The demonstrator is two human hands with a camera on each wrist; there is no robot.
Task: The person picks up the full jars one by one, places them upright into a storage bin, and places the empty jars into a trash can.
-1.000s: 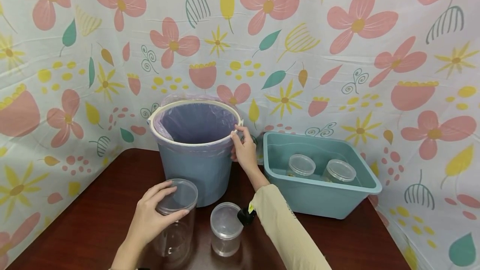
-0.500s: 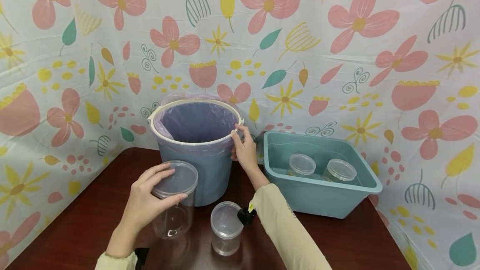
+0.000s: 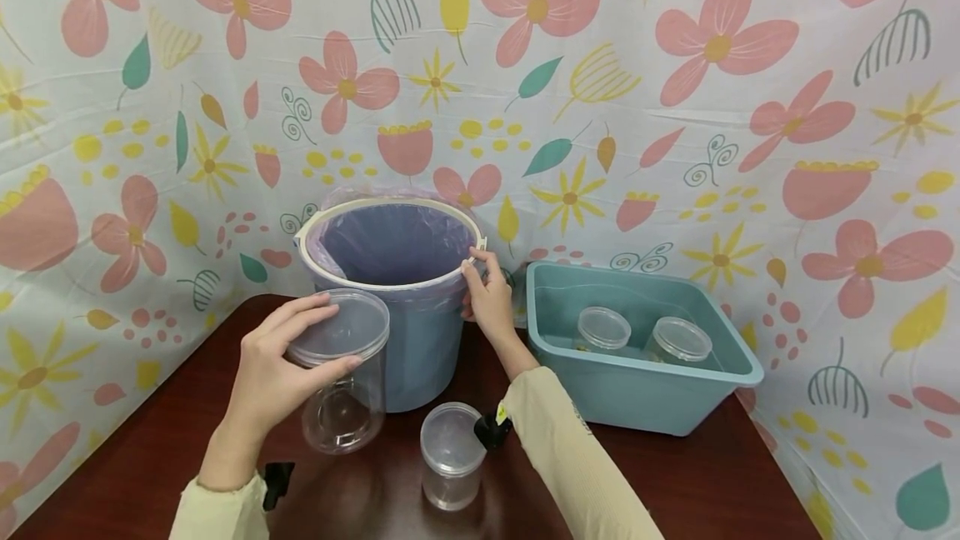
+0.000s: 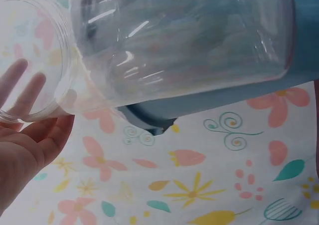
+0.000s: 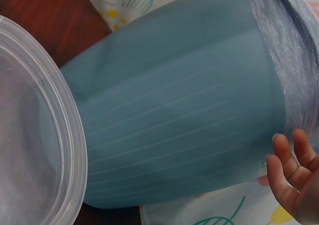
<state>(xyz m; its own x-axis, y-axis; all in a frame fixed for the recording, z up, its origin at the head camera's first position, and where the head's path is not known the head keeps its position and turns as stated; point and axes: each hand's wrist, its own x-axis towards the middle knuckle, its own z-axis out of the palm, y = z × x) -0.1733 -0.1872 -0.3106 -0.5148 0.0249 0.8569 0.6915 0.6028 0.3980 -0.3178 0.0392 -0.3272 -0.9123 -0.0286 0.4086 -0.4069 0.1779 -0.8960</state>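
Observation:
My left hand (image 3: 273,365) grips a large clear plastic jar (image 3: 341,415) around its lidded top, thumb on the near side and fingers on the far side. The jar looks raised above the table, in front of the blue bin (image 3: 423,348). In the left wrist view the jar (image 4: 199,40) fills the upper part, with the fingers (image 4: 35,130) at its lid end. My right hand (image 3: 491,298) pinches the bin's white rim ring (image 3: 390,283) at its right side. A thin purple bag (image 5: 279,50) lines the bin and folds over its edge.
A smaller lidded clear jar (image 3: 452,465) stands on the dark red table (image 3: 187,440), close to my right sleeve (image 3: 570,457). At the right is a teal basin (image 3: 637,394) holding two lidded jars, one left (image 3: 603,329) and one right (image 3: 682,340). Flowered cloth (image 3: 480,107) hangs behind.
My left hand has carried the large jar up and slightly left, toward the bin's front. My right hand stays at the bin's rim.

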